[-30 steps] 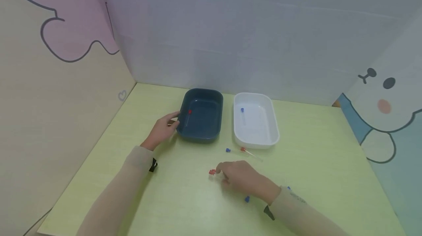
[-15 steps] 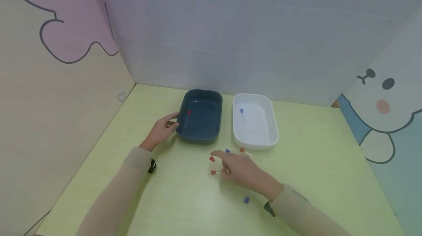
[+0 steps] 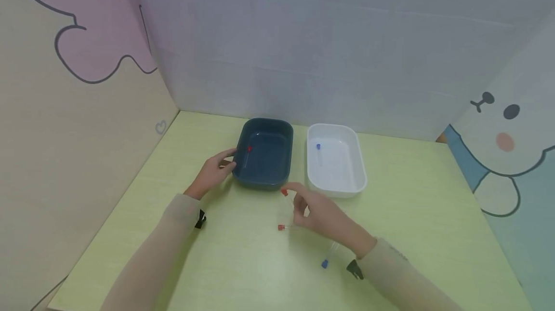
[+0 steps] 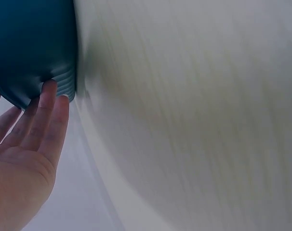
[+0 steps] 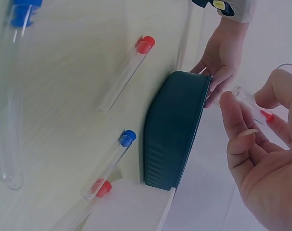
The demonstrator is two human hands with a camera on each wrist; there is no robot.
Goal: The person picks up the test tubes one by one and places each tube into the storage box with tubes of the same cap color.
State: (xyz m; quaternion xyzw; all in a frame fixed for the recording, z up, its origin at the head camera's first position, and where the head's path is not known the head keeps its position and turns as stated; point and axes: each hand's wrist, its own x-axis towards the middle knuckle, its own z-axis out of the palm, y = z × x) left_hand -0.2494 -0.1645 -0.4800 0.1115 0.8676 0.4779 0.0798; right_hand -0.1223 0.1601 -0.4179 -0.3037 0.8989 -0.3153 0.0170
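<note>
My right hand (image 3: 325, 214) pinches a clear test tube with a red cap (image 5: 256, 107), just in front of the dark blue tray (image 3: 264, 184). In the head view its cap points up and left, near the tray's front edge. My left hand (image 3: 212, 176) rests at that tray's left side, its fairly straight fingers (image 4: 48, 98) touching the outer wall. Inside the dark tray lies one red-capped tube (image 3: 249, 149). A white tray (image 3: 363, 176) to the right holds a blue-capped tube (image 3: 318, 147). Another red-capped tube (image 3: 281, 227) lies on the table below my right hand.
A blue-capped tube (image 3: 325, 263) lies nearer the table's front. By the white tray, the right wrist view shows a blue-capped tube (image 5: 111, 161) beside a red-capped tube (image 5: 102, 188). A wall (image 3: 277, 60) stands behind both trays.
My right hand has lifted the red-capped tube off the table and moved it up toward the dark tray, leaving the other red-capped tube lying there. My left hand stays at the tray.
</note>
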